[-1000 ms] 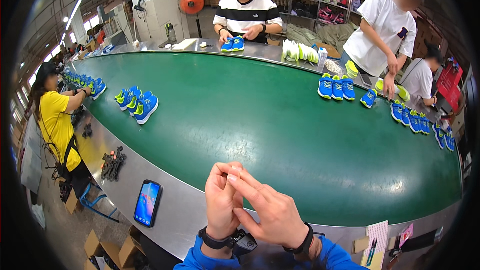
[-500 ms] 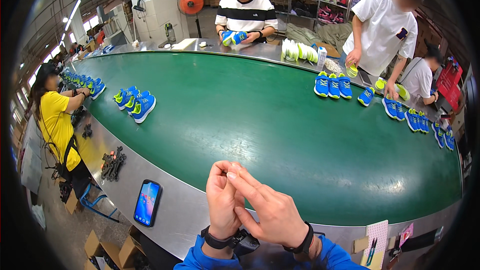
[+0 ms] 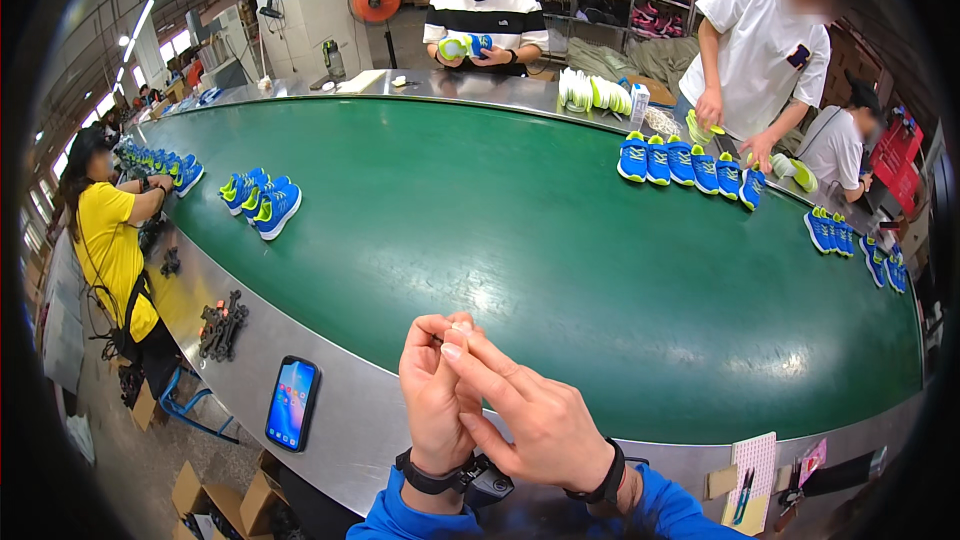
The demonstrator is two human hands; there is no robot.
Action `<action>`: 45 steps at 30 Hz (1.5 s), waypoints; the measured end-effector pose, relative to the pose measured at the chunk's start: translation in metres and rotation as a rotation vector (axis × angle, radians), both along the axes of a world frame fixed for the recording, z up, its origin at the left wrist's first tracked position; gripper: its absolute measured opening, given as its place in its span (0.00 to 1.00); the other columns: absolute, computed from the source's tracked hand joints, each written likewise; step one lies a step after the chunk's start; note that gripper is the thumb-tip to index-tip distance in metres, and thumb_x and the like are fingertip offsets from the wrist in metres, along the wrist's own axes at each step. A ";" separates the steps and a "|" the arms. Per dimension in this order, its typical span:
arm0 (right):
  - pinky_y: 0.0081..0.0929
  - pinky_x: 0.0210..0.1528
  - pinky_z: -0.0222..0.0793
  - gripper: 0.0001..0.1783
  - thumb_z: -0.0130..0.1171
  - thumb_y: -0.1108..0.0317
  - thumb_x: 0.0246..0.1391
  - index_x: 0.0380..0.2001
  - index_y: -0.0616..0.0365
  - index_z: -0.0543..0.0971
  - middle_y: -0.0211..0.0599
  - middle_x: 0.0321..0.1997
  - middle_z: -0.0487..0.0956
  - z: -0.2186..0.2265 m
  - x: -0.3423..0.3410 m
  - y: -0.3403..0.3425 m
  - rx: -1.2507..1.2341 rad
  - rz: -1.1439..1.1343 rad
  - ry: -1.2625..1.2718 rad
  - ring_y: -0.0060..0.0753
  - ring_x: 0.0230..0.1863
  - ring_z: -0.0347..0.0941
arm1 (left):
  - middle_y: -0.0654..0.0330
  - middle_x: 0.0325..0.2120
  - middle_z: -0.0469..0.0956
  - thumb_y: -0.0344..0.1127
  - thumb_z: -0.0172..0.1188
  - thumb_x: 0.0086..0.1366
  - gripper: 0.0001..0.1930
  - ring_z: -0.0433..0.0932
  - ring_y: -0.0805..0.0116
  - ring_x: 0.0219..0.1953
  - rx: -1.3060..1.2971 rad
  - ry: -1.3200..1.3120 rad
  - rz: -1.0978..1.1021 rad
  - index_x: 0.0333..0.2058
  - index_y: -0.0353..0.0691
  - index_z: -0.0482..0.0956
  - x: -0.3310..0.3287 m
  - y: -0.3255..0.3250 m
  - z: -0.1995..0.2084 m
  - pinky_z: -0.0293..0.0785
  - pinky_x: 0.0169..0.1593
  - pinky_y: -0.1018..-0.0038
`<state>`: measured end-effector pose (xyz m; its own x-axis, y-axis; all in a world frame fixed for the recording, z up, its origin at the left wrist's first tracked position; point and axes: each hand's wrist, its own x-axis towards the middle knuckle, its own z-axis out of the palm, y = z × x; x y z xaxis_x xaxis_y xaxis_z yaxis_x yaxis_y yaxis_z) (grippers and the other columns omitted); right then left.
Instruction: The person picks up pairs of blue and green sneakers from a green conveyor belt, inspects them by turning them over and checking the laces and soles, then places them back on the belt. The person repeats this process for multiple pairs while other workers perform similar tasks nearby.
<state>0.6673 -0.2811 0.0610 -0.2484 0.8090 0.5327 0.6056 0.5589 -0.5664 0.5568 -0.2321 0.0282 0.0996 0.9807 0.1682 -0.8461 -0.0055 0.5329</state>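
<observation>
My left hand (image 3: 432, 400) is held up over the near edge of the green belt (image 3: 500, 210), its fingers curled into a pinch. Against its fingertips press the fingertips of my right hand (image 3: 545, 418), which slants in from the right. Anything between the fingertips is too small or too hidden to name. Both wrists wear black bands, and a dark device (image 3: 487, 483) sits at the left wrist. On the steel edge left of my hands lies a phone (image 3: 292, 403) with a lit screen.
Blue shoes (image 3: 262, 202) stand on the belt at left; more blue shoes (image 3: 690, 166) line the far right, where a co-worker's hand (image 3: 762, 148) reaches. A person opposite holds shoes (image 3: 466, 46). Black parts (image 3: 222, 325) lie left; a small cutter (image 3: 744, 496) rests on paper at right.
The right-hand co-worker's loose shoes now stand together in one row. The person opposite has turned the shoes held. My hands keep the same fingertip contact, shifted slightly left in view.
</observation>
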 end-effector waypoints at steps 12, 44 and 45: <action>0.34 0.44 0.79 0.37 0.65 0.74 0.44 0.61 0.50 0.70 0.47 0.66 0.65 0.001 -0.004 0.002 0.024 0.142 0.109 0.49 0.54 0.76 | 0.59 0.36 0.69 0.30 0.58 0.68 0.07 0.68 0.71 0.36 0.075 -0.058 -0.052 0.37 0.42 0.67 -0.007 0.000 0.002 0.70 0.41 0.78; 0.17 0.26 0.69 0.20 0.58 0.72 0.56 0.54 0.56 0.74 0.43 0.64 0.68 0.005 0.042 0.003 -0.589 0.440 0.774 0.16 0.22 0.69 | 0.66 0.15 0.67 0.44 0.58 0.68 0.18 0.63 0.73 0.19 0.464 1.019 0.535 0.22 0.41 0.69 0.005 0.018 -0.021 0.59 0.29 0.74; 0.16 0.28 0.71 0.18 0.53 0.70 0.61 0.54 0.60 0.73 0.44 0.61 0.71 0.005 0.050 0.013 -0.772 0.440 0.912 0.15 0.22 0.68 | 0.66 0.15 0.67 0.44 0.59 0.67 0.18 0.64 0.71 0.19 0.575 1.143 0.666 0.21 0.42 0.70 -0.001 0.021 -0.023 0.60 0.30 0.72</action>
